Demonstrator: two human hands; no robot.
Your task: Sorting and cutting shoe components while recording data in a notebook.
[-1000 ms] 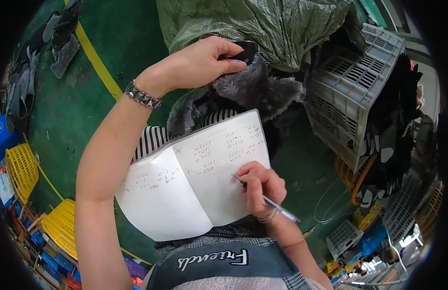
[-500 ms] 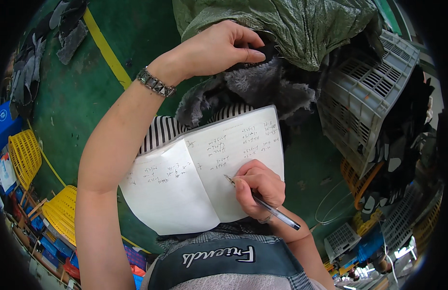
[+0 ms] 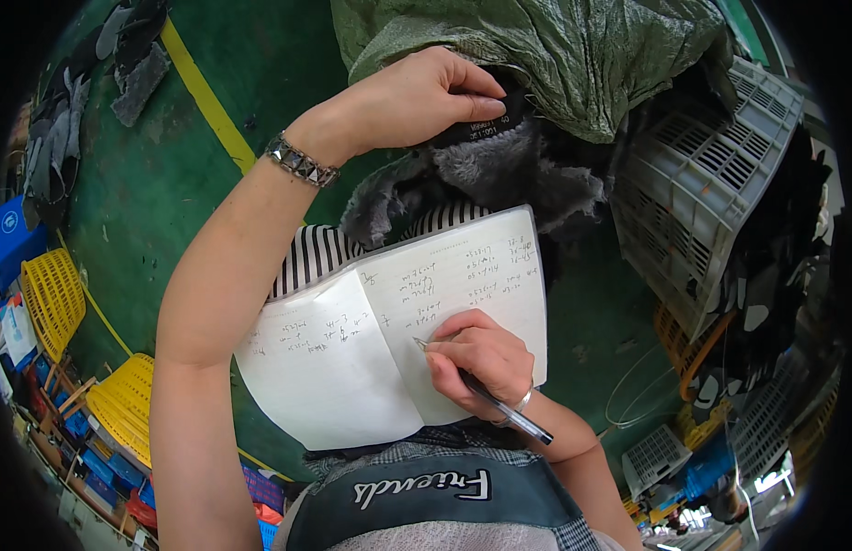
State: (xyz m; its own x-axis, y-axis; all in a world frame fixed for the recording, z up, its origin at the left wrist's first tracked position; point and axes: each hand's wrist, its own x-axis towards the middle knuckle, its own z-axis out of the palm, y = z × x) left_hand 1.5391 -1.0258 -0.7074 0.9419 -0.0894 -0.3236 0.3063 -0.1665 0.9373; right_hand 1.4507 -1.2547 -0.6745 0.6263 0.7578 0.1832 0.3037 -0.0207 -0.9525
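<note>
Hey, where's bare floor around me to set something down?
Two green floor patches look bare: left, between the dark scraps and your left forearm; right, between the open notebook and the grey crate. Crowded ahead: grey furry pieces beside the green sack.

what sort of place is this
Probably a workshop or small factory: the green floor has a painted yellow line, a grey plastic crate stands on the right, and grey fuzzy cloth lies by a big green sack.

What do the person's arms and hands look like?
Both forearms are bare. The left hand is ungloved, with a dark, shiny, faceted-link bracelet at its wrist; the right hand, also ungloved, has a slim silvery band at its wrist.
</note>
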